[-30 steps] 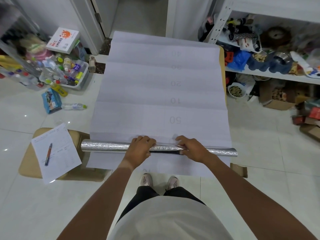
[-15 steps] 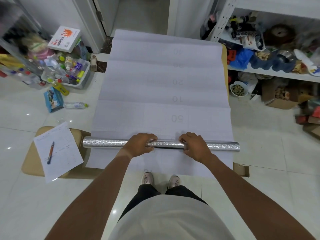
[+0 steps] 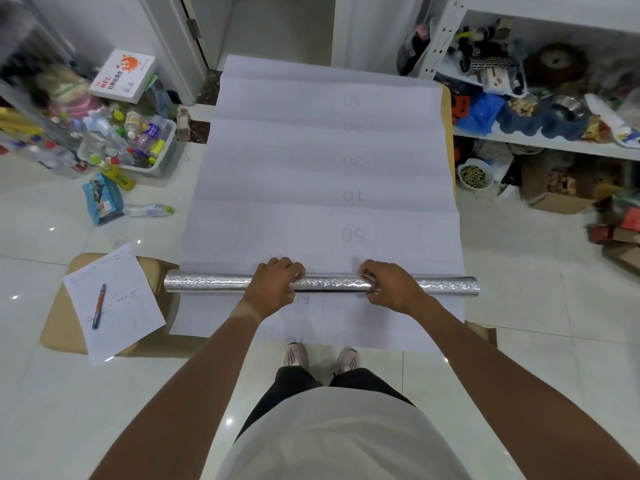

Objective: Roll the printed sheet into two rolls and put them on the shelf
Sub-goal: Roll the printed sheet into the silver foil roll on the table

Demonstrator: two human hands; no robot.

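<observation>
head view: both hands, left hand [image 3: 275, 287] and right hand [image 3: 389, 287], grasp the silver roll [image 3: 329, 284], now rolled slightly farther up the printed sheet [image 3: 325, 174]; first roll unfinished.

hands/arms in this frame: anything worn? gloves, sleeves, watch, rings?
Both arms are bare from the bottom edge of the frame to the wrist; no sleeve shows. The left hand and right hand wear no gloves. No watch, band or ring is visible on either. Fingers are curled, so their inner sides are hidden. Below, a white top, black trousers and light shoes show.
</observation>
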